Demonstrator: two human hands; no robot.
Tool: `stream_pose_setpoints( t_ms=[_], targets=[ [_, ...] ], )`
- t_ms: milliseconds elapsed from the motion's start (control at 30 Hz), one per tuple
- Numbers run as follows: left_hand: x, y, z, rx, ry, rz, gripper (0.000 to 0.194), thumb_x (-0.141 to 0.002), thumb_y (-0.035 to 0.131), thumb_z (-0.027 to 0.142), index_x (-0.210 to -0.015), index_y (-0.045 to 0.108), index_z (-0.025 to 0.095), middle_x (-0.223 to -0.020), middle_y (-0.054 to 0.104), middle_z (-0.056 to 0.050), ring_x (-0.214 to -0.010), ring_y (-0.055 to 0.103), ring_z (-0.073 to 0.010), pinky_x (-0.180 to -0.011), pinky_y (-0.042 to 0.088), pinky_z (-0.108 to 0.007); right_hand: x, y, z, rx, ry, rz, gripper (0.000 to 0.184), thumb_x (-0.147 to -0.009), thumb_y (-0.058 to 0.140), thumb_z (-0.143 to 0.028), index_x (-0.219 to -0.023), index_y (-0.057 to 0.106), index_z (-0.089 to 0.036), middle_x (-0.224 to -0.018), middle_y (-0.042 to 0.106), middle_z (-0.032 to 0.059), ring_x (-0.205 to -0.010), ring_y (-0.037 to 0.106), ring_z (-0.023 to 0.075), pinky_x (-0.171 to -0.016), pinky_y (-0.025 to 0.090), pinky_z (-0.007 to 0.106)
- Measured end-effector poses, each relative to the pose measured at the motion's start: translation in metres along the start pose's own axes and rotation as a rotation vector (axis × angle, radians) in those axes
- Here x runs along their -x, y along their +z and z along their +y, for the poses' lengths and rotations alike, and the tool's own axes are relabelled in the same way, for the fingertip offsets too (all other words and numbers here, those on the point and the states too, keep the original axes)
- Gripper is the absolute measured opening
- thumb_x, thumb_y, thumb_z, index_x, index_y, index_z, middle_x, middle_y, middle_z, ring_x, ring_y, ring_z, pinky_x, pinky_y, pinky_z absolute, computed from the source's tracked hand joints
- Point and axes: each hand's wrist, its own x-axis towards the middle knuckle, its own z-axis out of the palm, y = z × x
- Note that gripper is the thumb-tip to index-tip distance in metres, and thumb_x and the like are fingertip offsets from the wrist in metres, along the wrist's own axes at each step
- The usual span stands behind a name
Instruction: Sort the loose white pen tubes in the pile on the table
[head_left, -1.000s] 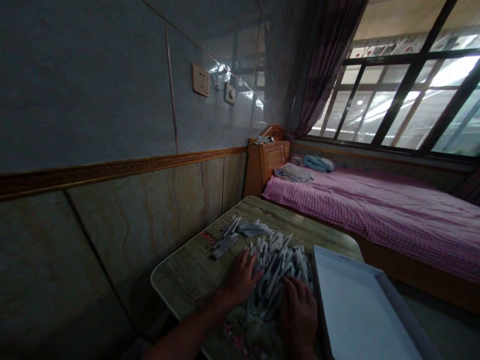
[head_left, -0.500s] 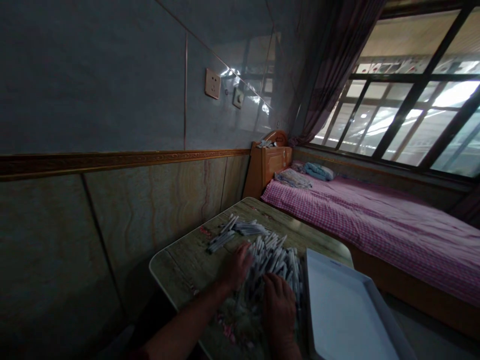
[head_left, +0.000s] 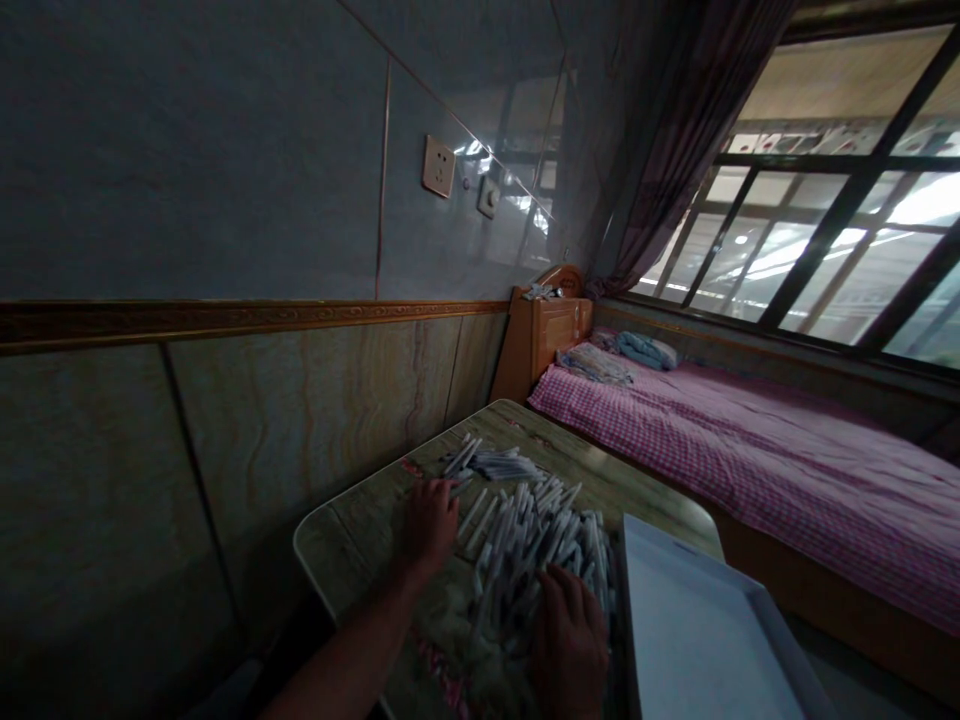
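Slim white pens lie in a loose pile (head_left: 517, 540) on a small table (head_left: 360, 545) with a light rim. A smaller group of pens (head_left: 506, 463) lies behind it. My left hand (head_left: 429, 525) is at the near-left side of that smaller group, fingers curled down over the pens there; its fingertips are partly hidden. At the near-right edge of the big pile rests my right hand (head_left: 571, 635), its fingers bent together against the pens. What lies under those fingers cannot be seen. Two single pens sit apart between the left hand and the pile.
A shallow white tray or box lid (head_left: 697, 620) lies at the table's right side, beside the pile. Beyond the table stands a bed (head_left: 720, 430) with a pink checked cover. A tiled wall (head_left: 337, 400) runs along the left.
My left hand has moved left, from the big pile to the smaller group of pens. My right hand stays at the pile's near edge. The view has shifted slightly.
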Motion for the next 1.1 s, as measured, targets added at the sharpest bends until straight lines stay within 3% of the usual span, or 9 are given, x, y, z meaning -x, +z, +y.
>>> stream_pose_setpoints(
  t_ms=[133,333,500,633,800,933,1100],
  targets=[
    [0.005,0.0,0.003,-0.087,-0.012,-0.06,0.024,-0.085,0.058,0.014,-0.105,0.068,0.021,-0.112,0.069,-0.011,-0.113,0.057,-0.0301,-0.099,0.042,-0.046,-0.001,-0.002,0.001,0.065,0.129,0.029,0.035,-0.094,0.039,-0.026,-0.122,0.059,-0.019,-0.122,0.063,0.0143,-0.116,0.053,0.0319,-0.095,0.043,0.049],
    [0.021,0.021,0.022,0.001,0.182,-0.163,0.031,-0.091,0.054,0.029,-0.118,0.066,0.022,-0.125,0.067,-0.011,-0.118,0.058,-0.0288,-0.103,0.043,-0.045,0.002,0.011,0.005,0.098,0.34,0.084,0.051,-0.095,0.035,-0.04,-0.133,0.053,-0.011,-0.136,0.052,0.0253,-0.14,0.031,0.0403,-0.1,0.036,0.062],
    [0.025,0.031,0.024,0.055,0.214,-0.204,0.04,-0.094,0.048,0.041,-0.127,0.063,0.024,-0.137,0.061,-0.012,-0.126,0.055,-0.029,-0.108,0.041,-0.047,0.006,0.023,0.01,0.137,0.429,0.06,0.052,-0.096,0.031,-0.046,-0.13,0.057,-0.015,-0.133,0.054,0.0274,-0.133,0.04,0.0433,-0.087,0.041,0.065],
    [0.031,0.031,0.026,0.208,0.333,-0.335,0.049,-0.096,0.041,0.048,-0.135,0.057,0.024,-0.142,0.058,-0.012,-0.13,0.052,-0.0274,-0.109,0.042,-0.045,0.006,0.029,0.008,0.195,0.374,-0.019,0.05,-0.096,0.033,-0.046,-0.127,0.06,-0.018,-0.131,0.057,0.025,-0.13,0.045,0.0436,-0.086,0.043,0.064],
    [0.043,0.025,0.034,0.25,0.433,-0.441,0.071,-0.083,0.057,0.062,-0.143,0.05,0.023,-0.155,0.04,-0.016,-0.142,0.035,-0.0367,-0.115,0.032,-0.056,-0.004,0.036,0.003,0.166,0.294,-0.153,0.047,-0.09,0.043,-0.039,-0.129,0.06,-0.018,-0.134,0.057,0.0205,-0.123,0.054,0.0409,-0.089,0.045,0.057],
    [0.045,0.02,0.037,0.23,0.42,-0.501,0.084,-0.069,0.077,0.049,-0.144,0.048,0.025,-0.159,0.033,-0.016,-0.146,0.028,-0.0394,-0.116,0.029,-0.058,-0.017,0.039,0.012,0.111,0.273,-0.201,0.042,-0.088,0.047,-0.03,-0.125,0.063,-0.021,-0.132,0.06,0.0156,-0.121,0.057,0.0341,-0.093,0.046,0.05],
    [0.04,0.016,0.038,0.258,0.387,-0.505,0.069,-0.075,0.069,0.027,-0.141,0.051,0.026,-0.157,0.038,-0.013,-0.145,0.032,-0.0329,-0.118,0.03,-0.052,-0.03,0.034,0.038,-0.097,0.214,-0.272,0.041,-0.091,0.045,-0.026,-0.127,0.062,-0.021,-0.128,0.065,0.0098,-0.117,0.061,0.0241,-0.094,0.05,0.038]
  ],
)
